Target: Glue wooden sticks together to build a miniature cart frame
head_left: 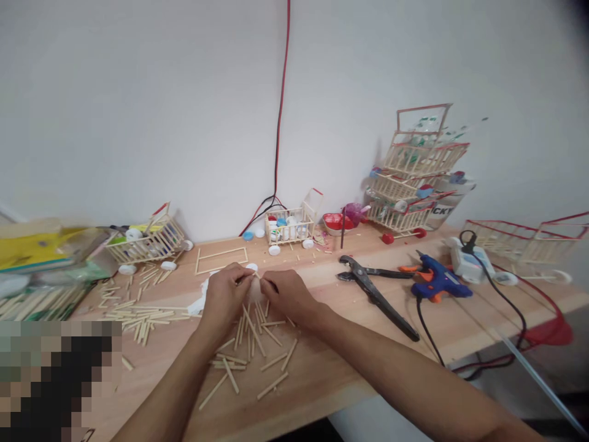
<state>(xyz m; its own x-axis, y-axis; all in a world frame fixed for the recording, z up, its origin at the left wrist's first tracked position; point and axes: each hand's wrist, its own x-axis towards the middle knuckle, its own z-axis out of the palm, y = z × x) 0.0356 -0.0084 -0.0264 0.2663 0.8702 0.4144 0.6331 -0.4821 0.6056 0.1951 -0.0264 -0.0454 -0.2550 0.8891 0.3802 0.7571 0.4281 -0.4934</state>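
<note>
My left hand (230, 288) and my right hand (284, 291) meet over the middle of the wooden table, fingertips nearly together. Between them runs a short thin wooden stick (256, 274), pinched at both ends. Below the hands lies a loose scatter of cut wooden sticks (251, 331). A white bottle cap (251, 267) shows just behind the fingertips. Some white material (197, 301) lies beside my left wrist, partly hidden by it. Farther back, a flat rectangular stick frame (221, 260) rests on the table.
Small stick carts with cap wheels stand at the left (147, 245) and centre back (289, 227); stacked carts (409, 178) rise at the right. Pliers (375, 288), a blue glue gun (439, 279) and a corded power strip (472, 261) lie right of my hands. More sticks (142, 316) lie left.
</note>
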